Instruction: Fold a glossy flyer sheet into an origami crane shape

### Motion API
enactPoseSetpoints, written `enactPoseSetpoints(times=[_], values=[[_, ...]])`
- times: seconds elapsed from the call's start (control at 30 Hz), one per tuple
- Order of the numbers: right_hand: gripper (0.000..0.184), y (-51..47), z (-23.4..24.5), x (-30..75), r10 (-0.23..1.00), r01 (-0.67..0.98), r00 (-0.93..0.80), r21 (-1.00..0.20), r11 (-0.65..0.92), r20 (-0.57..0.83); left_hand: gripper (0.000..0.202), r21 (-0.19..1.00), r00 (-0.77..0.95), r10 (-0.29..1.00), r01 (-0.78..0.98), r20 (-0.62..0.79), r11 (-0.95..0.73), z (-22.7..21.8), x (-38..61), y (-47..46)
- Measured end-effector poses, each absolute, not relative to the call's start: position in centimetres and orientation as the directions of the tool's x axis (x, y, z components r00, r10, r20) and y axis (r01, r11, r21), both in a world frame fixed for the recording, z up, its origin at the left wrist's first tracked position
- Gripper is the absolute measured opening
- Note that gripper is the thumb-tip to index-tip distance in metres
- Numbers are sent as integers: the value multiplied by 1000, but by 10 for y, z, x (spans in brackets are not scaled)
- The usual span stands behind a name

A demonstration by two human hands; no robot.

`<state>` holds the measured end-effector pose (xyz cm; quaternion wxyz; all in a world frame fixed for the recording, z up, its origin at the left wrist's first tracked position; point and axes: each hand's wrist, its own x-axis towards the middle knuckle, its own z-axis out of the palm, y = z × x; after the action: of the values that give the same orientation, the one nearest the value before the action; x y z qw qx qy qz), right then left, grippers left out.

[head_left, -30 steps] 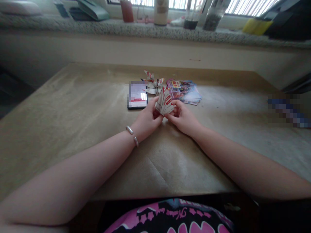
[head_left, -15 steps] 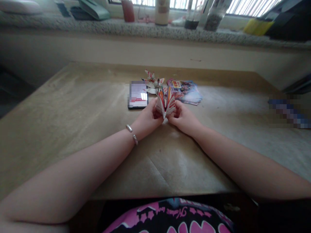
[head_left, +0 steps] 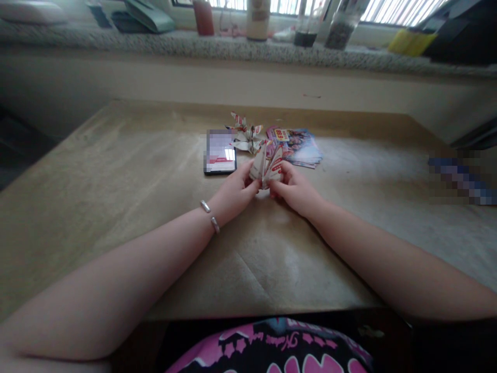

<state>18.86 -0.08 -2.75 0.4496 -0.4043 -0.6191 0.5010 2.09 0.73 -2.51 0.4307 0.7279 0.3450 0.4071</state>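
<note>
Between my two hands is a piece of folded paper (head_left: 267,165), whitish with red print and several pointed layers. My left hand (head_left: 241,182) grips its left side, thumb near the bottom point. On the other side, my right hand (head_left: 292,185) pinches the lower right of the paper. Some of the fingers are hidden behind it. Just beyond stand folded paper flowers (head_left: 248,135) made of similar printed paper. A phone (head_left: 221,152) with a lit screen lies to the left of them.
Right of the flowers lies a fanned stack of colourful printed sheets (head_left: 301,147). A blurred blue item (head_left: 462,180) sits at the table's right edge. Bottles and jars (head_left: 258,20) line the stone windowsill (head_left: 217,49) behind the table (head_left: 116,207).
The folded paper has turned in my hands: its open, orange-lined middle no longer shows, and flatter white faces point toward me. Both thumbs have shifted onto its lower front.
</note>
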Motion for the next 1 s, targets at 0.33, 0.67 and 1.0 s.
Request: enactPoseSetpoints(times=[0.33, 0.67, 1.0], values=[[36, 1, -30, 187, 920, 17, -348, -980, 197, 179, 40, 957, 348, 894, -23, 280, -291, -28, 17, 11], [41, -3, -27, 188, 950, 34, -252, -980, 197, 182, 38, 975, 385, 896, -55, 221, -217, -26, 19, 8], [43, -2, -32, 188, 960, 22, -194, -977, 212, 204, 39, 976, 403, 889, -113, 218, -189, -31, 20, 11]])
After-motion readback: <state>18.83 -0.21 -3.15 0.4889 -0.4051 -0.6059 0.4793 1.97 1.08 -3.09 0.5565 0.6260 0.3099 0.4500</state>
